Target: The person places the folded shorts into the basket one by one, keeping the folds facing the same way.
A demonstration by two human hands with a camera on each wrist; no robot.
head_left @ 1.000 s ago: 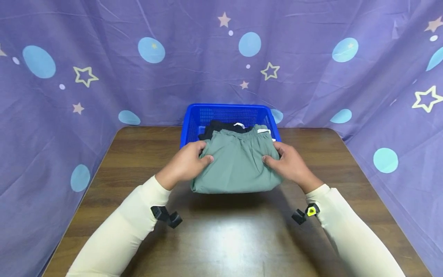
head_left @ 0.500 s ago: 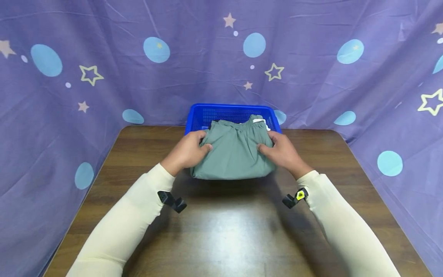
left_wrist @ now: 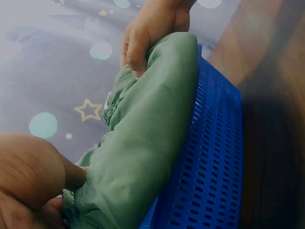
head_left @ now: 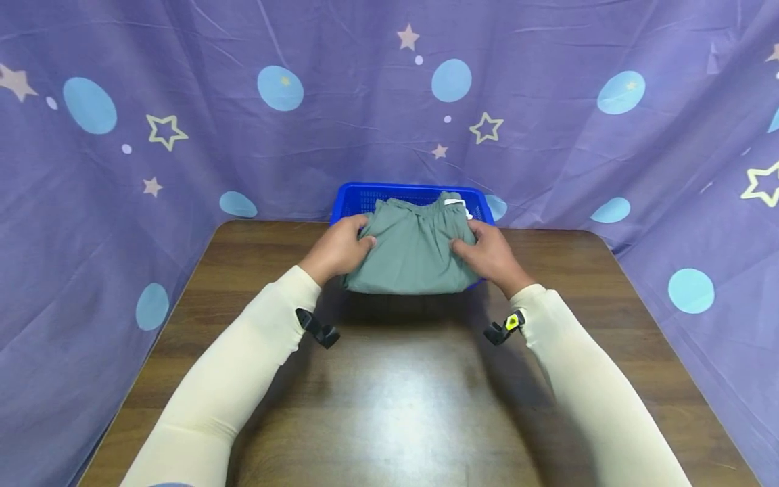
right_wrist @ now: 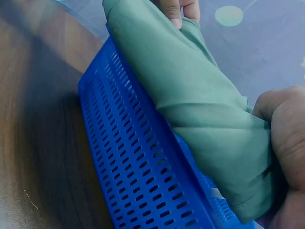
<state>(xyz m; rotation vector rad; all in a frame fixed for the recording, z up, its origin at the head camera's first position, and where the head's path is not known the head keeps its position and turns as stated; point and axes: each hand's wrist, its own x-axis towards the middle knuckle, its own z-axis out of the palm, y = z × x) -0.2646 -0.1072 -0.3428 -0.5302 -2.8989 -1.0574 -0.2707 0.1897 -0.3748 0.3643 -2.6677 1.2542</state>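
Both hands hold a folded green garment (head_left: 414,250) with a gathered elastic waistband and a white tag. My left hand (head_left: 341,247) pinches its left side, thumb on top; my right hand (head_left: 489,253) pinches the right side the same way. Under and behind the garment stands a blue perforated plastic basket (head_left: 359,193). In the left wrist view the garment (left_wrist: 143,129) hangs over the basket's near wall (left_wrist: 214,133). From the right wrist view, the garment (right_wrist: 190,95) sits above the rim of the basket (right_wrist: 128,138). Most of the basket's inside is hidden.
The basket stands at the far edge of a brown wooden table (head_left: 389,399). Behind and beside the table hangs a purple curtain (head_left: 365,101) with stars and blue dots.
Both hands have moved away from the body with the green garment, farther over the basket. The dark clothing visible inside the basket earlier is now covered by it.
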